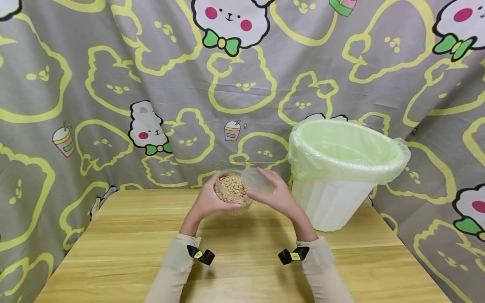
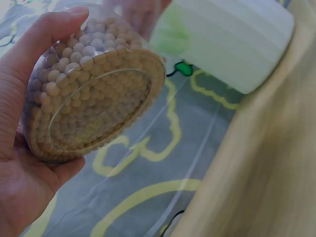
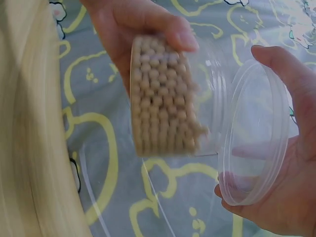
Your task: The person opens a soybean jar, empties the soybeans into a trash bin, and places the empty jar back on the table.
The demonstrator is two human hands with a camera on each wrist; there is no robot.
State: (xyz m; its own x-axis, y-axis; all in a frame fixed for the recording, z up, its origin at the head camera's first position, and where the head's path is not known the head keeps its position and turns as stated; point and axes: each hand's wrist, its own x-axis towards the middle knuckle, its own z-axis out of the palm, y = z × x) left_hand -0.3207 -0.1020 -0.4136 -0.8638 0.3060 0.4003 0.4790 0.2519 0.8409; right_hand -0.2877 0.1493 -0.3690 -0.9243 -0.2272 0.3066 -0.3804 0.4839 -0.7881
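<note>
We saw first a grey curtain [image 1: 246, 97] with yellow outlines of animals, which hung behind the wooden table [image 1: 113, 244]. On the right side of this table stood a white bin [image 1: 322, 202], and a pale green plastic bag [image 1: 341, 166] lined it and was folded over its rim. To the left of the bin, the left hand [image 1: 210, 195] gripped the side of a clear jar [image 3: 205, 94], which was raised above the table and tilted. The right hand [image 1: 280, 195] held the clear lid [image 3: 256, 133] by its edge, between thumb and fingers. The lid was off, just beside the jar's mouth; we could not tell whether they touched. Inside the jar we saw many small tan balls [image 1: 232, 185].
</note>
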